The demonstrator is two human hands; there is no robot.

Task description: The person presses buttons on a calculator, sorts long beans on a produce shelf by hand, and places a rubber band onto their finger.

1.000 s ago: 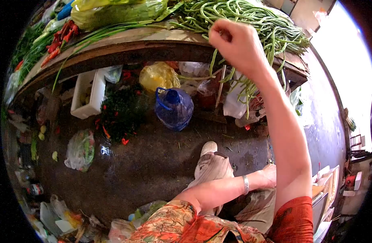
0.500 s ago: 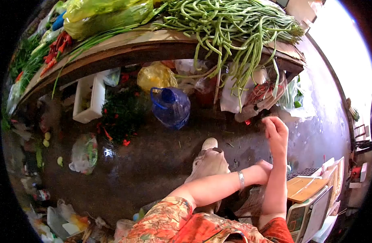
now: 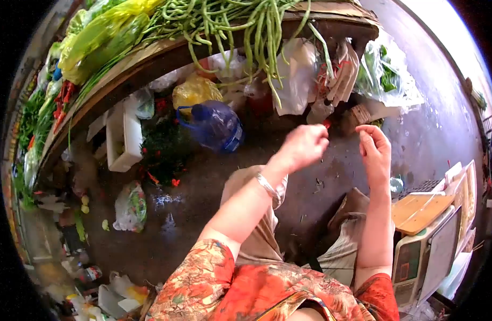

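Observation:
My left hand [image 3: 305, 146], with a silver bracelet [image 3: 267, 185] on its wrist, is raised over the floor in front of my knees. Its fingers are curled and somewhat blurred; whatever they hold, if anything, is hidden. To its right, a short gap apart, my right hand [image 3: 375, 147] is up with thumb and forefinger drawn together in a pinch. I cannot make out anything between them. Beyond the hands, under the stall's edge, are a clear plastic bottle [image 3: 320, 111] and a brown woven-looking object [image 3: 357, 115].
Long green beans [image 3: 262, 32] hang over the curved stall edge [image 3: 198, 44]. Below stand a blue water jug [image 3: 216, 125], a yellow bag [image 3: 197, 92] and a white foam box [image 3: 129, 136]. A bag of greens [image 3: 385, 77] lies right; a wooden board [image 3: 417, 214] sits beside my right arm.
My left hand has moved from beside my right forearm forward and up, near my right hand. My right hand is slightly higher. The view has shifted, and both trouser legs now show.

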